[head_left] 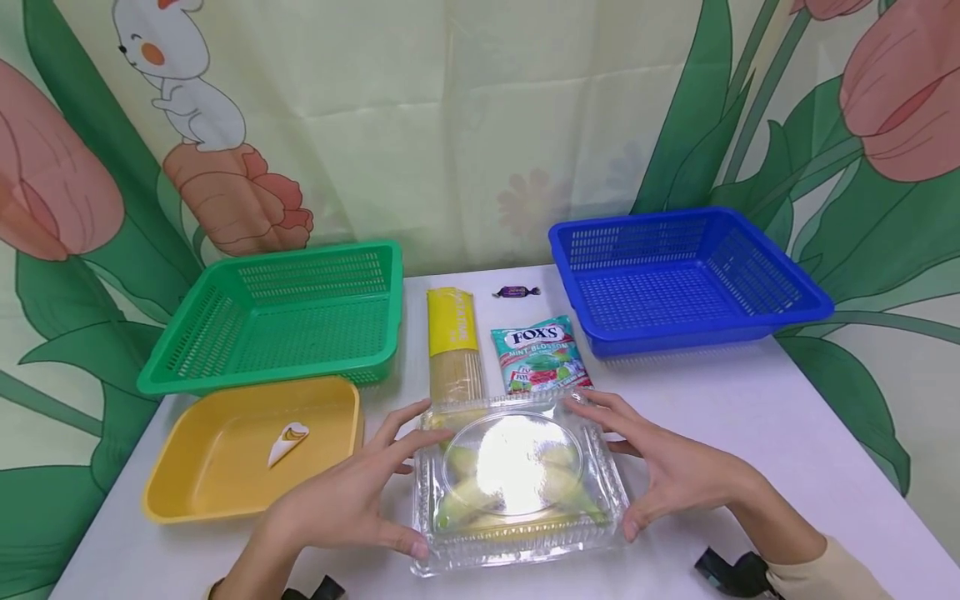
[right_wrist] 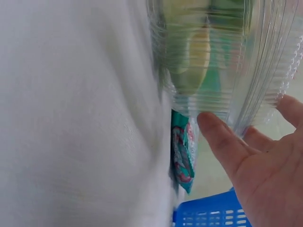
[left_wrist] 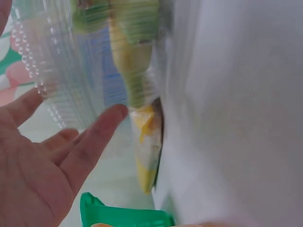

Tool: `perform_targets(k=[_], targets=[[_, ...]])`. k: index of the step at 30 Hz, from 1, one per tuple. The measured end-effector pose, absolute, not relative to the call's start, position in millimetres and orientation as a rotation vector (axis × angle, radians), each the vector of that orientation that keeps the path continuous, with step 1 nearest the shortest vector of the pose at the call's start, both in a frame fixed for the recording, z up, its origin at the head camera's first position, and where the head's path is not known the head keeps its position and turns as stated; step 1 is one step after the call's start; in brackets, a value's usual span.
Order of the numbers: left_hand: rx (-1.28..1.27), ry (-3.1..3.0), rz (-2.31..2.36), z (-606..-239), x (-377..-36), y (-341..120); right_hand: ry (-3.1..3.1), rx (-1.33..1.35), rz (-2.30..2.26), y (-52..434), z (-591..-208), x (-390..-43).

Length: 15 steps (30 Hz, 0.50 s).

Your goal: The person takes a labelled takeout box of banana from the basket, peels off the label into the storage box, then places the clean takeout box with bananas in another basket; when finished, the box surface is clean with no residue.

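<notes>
A clear clamshell container [head_left: 525, 492] with yellow-green, fruit-like pieces inside sits at the front middle of the white table. My left hand [head_left: 352, 492] spreads along its left side, thumb at the near corner and fingertips at the far one. On the opposite side my right hand [head_left: 660, 467] has its fingertips at the far right corner and its thumb by the near right edge. Both wrist views show extended fingers [left_wrist: 102, 135] [right_wrist: 220, 142] right at the container's walls. Just behind it lie a yellow-labelled packet [head_left: 452, 337] and a teal Fox's candy bag [head_left: 540, 354].
At the back left stands a green basket [head_left: 322, 333], with a yellow tray [head_left: 217, 450] in front of it holding a small white-and-yellow cone-shaped item [head_left: 287, 443]. A blue basket [head_left: 675, 287] occupies the back right. One purple wrapped candy [head_left: 516, 292] lies near the back edge.
</notes>
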State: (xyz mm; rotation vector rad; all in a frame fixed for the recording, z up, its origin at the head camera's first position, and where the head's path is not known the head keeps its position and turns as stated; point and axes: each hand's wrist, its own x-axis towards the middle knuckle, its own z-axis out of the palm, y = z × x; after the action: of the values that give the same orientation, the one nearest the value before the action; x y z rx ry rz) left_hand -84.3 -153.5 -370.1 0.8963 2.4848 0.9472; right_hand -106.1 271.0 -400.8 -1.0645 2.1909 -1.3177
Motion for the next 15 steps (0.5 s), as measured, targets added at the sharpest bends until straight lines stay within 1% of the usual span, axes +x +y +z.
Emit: perform_targets(k=[7, 15], targets=[[0.946, 2.452, 1.055, -370.5, -84.0, -155.6, 2.251, -1.025, -1.342, 270.3, -397.8, -97.3], [1.093, 2.487, 1.186, -359.5, -83.1, -160.6, 2.37, -1.095, -1.312, 268.0, -374.1, -92.3]])
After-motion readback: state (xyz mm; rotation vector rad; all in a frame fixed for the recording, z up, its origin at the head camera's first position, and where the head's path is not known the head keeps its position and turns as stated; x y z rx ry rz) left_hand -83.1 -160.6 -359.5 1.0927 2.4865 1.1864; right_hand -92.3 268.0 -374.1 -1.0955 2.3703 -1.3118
